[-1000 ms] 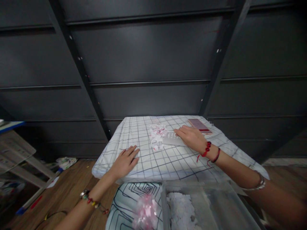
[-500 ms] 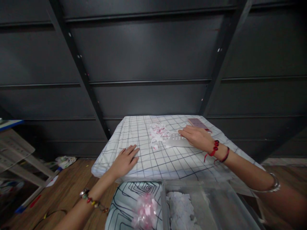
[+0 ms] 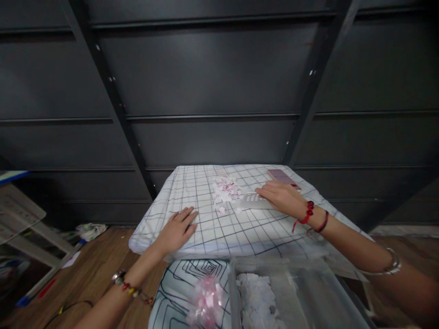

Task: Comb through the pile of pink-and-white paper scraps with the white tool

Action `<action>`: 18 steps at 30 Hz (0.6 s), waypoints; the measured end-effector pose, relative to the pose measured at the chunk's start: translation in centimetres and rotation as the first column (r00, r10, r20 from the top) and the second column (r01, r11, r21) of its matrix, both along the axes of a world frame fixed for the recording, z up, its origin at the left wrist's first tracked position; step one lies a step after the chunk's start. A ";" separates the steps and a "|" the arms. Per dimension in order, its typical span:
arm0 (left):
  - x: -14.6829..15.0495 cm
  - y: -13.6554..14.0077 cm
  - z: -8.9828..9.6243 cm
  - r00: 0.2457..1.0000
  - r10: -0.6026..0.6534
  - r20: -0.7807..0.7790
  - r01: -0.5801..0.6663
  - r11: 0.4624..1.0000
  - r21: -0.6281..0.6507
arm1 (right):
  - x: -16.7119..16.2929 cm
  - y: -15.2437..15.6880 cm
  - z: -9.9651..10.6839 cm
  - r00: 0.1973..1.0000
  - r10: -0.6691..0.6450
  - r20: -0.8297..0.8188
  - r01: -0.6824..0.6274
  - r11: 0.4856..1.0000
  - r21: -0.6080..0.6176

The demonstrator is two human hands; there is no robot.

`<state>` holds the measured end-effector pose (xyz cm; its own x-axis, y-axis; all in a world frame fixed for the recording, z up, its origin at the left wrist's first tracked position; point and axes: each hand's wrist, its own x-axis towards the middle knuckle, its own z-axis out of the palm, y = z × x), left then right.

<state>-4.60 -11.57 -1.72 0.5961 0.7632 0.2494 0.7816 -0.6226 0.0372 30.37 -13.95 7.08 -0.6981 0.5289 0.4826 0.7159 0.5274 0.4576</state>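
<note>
My right hand [image 3: 283,197] is closed on a flat white plastic scraper [image 3: 248,201] with a row of slots. Its left end sits beside a loose pile of small white and pink paper pieces [image 3: 226,188], and my fingers cover part of it. One small piece [image 3: 221,210] lies just in front of the pile. My left hand [image 3: 179,228] rests palm down on the checked tablecloth [image 3: 209,237], left of the pile, fingers stretched out and holding nothing.
A phone [image 3: 283,177] lies behind my right hand. Nearer me, a clear plastic box [image 3: 298,274] holds white paper pieces [image 3: 259,299]. Left of it, a bag of pink pieces [image 3: 207,301] lies on a patterned cushion [image 3: 171,292]. A dark panelled wall [image 3: 212,73] stands behind the table.
The scraper appears slightly more tilted, its slots looking shorter. Both hands stay in nearly the same place, and the whole view has shifted a little.
</note>
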 end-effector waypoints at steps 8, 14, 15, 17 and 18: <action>0.1 0.0 0.0 1.000 0.012 -0.022 -0.012 1.000 0.001 | -1.4 -2.9 0.2 0.997 0.058 -0.044 -0.057 0.998 0.036; 0.1 0.0 0.1 1.000 0.014 -0.026 -0.014 1.000 0.005 | -1.7 -3.2 0.9 0.998 0.020 -0.067 -0.013 0.995 0.103; 0.1 0.0 0.0 1.000 0.016 -0.025 -0.016 1.000 0.006 | -1.6 -3.2 1.0 0.998 0.012 -0.062 -0.005 0.994 0.110; 0.1 0.0 0.0 0.999 0.018 -0.029 -0.018 1.000 0.009 | -1.4 -3.4 1.0 0.999 0.005 -0.051 0.001 0.994 0.112; 0.1 0.1 0.0 0.999 0.017 -0.032 -0.017 1.000 0.010 | -1.3 -3.5 0.9 0.999 0.004 -0.049 0.001 0.994 0.110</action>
